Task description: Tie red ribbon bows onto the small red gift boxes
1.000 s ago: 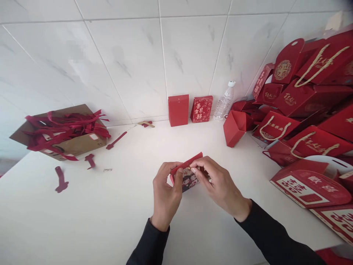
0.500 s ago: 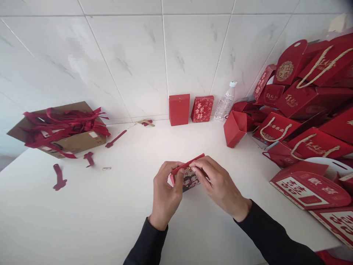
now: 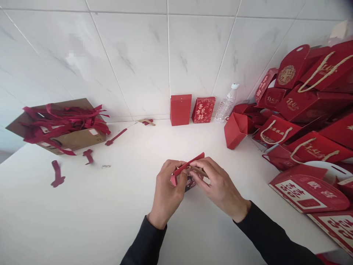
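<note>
Both hands meet at the middle of the white table (image 3: 82, 217) around a small red gift box (image 3: 188, 166) with a printed front and a raised lid flap. My left hand (image 3: 168, 195) grips the box's left side, thumb on the front. My right hand (image 3: 213, 184) pinches at the top of the box under the flap; what its fingertips press on is too small to make out. The box's lower part is hidden behind my fingers.
A cardboard box (image 3: 74, 140) full of dark red ribbons sits at the far left, with loose ribbon pieces (image 3: 57, 173) near it. Two red boxes (image 3: 180, 109) and a clear plastic bottle (image 3: 226, 103) stand against the tiled wall. Piled red gift bags (image 3: 303, 121) fill the right side.
My hands have drawn slightly closer together over the box, covering more of its printed front. The view has shifted a little; nothing else on the table has moved.
</note>
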The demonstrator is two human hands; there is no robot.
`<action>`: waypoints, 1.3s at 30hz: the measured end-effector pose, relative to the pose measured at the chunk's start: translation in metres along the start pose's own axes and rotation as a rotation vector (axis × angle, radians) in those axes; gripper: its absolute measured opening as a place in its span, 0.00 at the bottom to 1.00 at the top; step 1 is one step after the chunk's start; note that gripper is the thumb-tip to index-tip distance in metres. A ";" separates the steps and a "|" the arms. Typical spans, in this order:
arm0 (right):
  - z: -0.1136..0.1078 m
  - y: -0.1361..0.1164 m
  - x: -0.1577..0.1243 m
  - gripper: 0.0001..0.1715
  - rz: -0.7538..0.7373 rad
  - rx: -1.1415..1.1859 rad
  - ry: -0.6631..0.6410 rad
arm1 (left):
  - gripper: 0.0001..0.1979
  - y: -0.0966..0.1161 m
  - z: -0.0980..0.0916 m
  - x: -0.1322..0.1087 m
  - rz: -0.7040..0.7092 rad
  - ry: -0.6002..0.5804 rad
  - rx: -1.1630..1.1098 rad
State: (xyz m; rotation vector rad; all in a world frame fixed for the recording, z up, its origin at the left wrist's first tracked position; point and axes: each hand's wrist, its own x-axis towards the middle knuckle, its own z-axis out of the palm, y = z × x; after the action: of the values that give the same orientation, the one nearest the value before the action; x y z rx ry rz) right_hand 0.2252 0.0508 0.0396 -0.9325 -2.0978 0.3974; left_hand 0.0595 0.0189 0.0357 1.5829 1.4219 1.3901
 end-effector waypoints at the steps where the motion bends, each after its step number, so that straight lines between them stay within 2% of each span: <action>1: 0.002 0.001 0.000 0.07 0.005 -0.001 0.014 | 0.07 0.000 0.001 0.000 -0.001 -0.003 -0.007; 6: 0.003 0.003 0.001 0.08 -0.024 -0.022 0.037 | 0.07 0.000 0.002 0.000 0.004 -0.008 -0.017; 14: -0.019 0.008 0.012 0.09 -0.151 -0.098 -0.091 | 0.09 -0.001 0.004 0.000 0.036 -0.019 0.007; 20: -0.028 0.012 0.015 0.08 -0.100 -0.107 -0.114 | 0.07 0.001 0.008 0.000 0.026 -0.035 -0.004; 25: -0.030 0.008 0.017 0.11 -0.064 -0.141 -0.125 | 0.05 0.003 0.009 -0.001 0.009 -0.058 -0.055; 31: -0.036 0.009 0.022 0.09 -0.128 -0.184 -0.166 | 0.12 0.005 0.007 0.001 -0.065 -0.115 -0.099; 39: -0.037 0.011 0.024 0.10 -0.178 -0.200 -0.130 | 0.05 -0.002 0.012 0.004 -0.050 -0.062 -0.074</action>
State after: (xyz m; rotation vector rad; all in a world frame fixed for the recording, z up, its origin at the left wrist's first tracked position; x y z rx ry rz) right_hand 0.2487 0.0748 0.0700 -0.8426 -2.3514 0.1618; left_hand 0.0693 0.0257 0.0324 1.5203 1.3493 1.3373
